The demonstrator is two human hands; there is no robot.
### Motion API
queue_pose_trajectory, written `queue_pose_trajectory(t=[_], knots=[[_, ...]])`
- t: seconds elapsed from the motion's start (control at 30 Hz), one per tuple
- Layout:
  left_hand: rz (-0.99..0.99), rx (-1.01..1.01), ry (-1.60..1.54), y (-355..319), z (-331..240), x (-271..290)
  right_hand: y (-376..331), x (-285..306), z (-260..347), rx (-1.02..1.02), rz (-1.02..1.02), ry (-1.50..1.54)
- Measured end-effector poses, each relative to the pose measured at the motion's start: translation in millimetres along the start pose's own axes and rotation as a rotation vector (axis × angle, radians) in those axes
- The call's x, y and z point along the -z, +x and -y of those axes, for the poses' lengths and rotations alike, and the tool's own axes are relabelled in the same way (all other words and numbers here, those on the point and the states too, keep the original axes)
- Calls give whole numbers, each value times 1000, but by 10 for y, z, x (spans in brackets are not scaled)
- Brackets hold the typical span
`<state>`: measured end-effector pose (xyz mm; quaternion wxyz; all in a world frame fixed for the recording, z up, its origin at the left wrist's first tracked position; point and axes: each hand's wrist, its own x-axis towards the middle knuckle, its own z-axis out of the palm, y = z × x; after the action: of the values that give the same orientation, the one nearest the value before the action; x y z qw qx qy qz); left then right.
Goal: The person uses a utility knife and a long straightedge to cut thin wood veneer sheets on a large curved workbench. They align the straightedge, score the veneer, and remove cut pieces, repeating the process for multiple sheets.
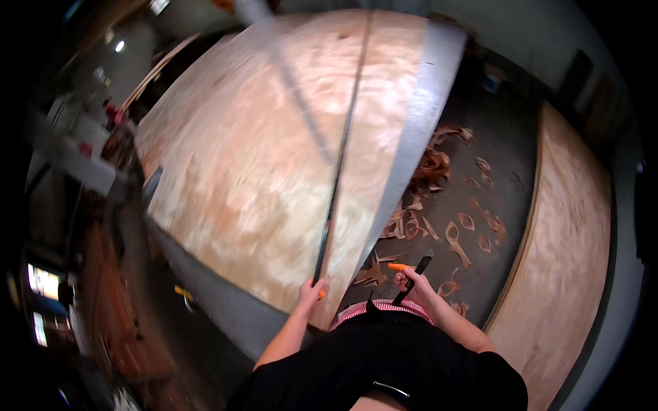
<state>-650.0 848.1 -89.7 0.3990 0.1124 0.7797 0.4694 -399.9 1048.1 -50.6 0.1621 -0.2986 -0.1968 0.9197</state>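
A large pale wood veneer sheet [240, 164] lies in front of me, blurred in places. A long thin dark rod [348, 123] runs over it from the far edge to the near one. My left hand [312, 293] is closed around the rod's near end. In front of my waist, my right hand [416, 285] grips a flat black knife-like tool [424, 263], its upper end pointing up and right. Something orange [397, 266] sits at a right fingertip, perhaps a finger cover. A smaller bit of orange shows by my left fingers.
A grey table surface [419, 109] shows along the sheet's right side. Brown veneer scraps [454, 243] litter the dark floor. At right stands a long wooden board or stack [558, 274]. Reddish-brown wood [123, 308] lies at left. A blurred pale bar [291, 82] crosses above the sheet.
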Motion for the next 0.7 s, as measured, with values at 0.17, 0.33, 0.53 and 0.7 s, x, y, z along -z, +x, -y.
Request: queue_pose_trajectory(t=[0.17, 0.33, 0.53, 0.7], knots=[[-292, -199, 279, 378, 364, 604, -68, 558, 334, -28, 96, 27], [-706, -2, 913, 413, -308, 890, -58, 722, 647, -95, 112, 16], [-679, -434, 924, 965, -754, -46, 251, 871, 1339, 70, -3, -134], [-527, -699, 807, 2013, -1488, -1411, 511, 1233, 2214, 124, -179, -185]])
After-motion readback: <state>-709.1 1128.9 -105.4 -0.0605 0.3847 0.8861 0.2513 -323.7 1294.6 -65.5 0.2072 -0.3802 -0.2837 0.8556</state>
